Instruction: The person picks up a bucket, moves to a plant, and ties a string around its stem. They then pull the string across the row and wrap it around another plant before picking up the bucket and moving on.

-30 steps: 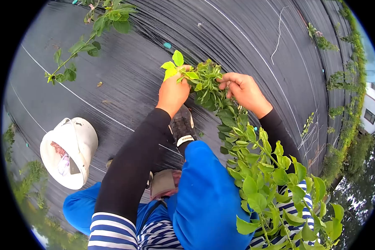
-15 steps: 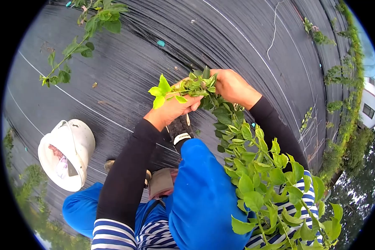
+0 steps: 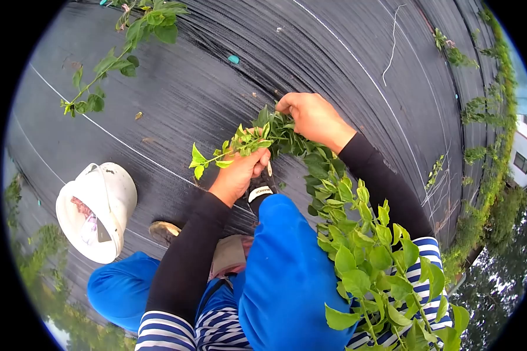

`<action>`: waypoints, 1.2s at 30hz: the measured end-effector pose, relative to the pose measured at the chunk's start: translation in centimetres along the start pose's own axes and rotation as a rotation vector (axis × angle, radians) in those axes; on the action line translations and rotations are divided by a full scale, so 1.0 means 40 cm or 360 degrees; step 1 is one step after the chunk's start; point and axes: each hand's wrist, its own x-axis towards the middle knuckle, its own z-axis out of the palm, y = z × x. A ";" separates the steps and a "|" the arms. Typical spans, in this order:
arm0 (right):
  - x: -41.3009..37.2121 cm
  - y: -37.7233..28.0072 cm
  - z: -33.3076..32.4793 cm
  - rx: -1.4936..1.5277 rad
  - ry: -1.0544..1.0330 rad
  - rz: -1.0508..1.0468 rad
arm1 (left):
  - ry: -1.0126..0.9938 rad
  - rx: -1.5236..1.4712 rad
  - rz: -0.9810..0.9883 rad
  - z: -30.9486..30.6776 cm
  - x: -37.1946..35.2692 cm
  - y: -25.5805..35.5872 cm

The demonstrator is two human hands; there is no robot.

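Observation:
A leafy green plant runs from the lower right up to the middle, over the blue-clad knee. My left hand is closed around a leafy shoot whose bright leaf tip points left. Up and to the right, my right hand has its fingers pressed together at the dark leaves near the plant's upper end. Whatever those fingertips grip is hidden among the leaves.
A white bucket with some items inside stands at the left on black ground cover. Another leafy branch lies at the upper left. More plants and a white building show at the right edge.
My left hand has moved down with the shoot, whose tip now reaches further left. My right hand has shifted slightly up and left, so the hands are further apart.

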 end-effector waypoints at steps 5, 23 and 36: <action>0.001 -0.013 -0.001 -0.0748 -0.0125 -0.0102 | -0.0015 0.0137 -0.0028 0.006 0.001 0.023; -0.014 0.023 -0.016 -0.0963 -0.0157 -0.0264 | -0.0018 -0.0022 0.0027 0.015 0.005 0.030; 0.002 0.027 0.009 -0.1015 0.0053 -0.0039 | 0.0211 0.0392 0.0267 0.056 0.066 0.074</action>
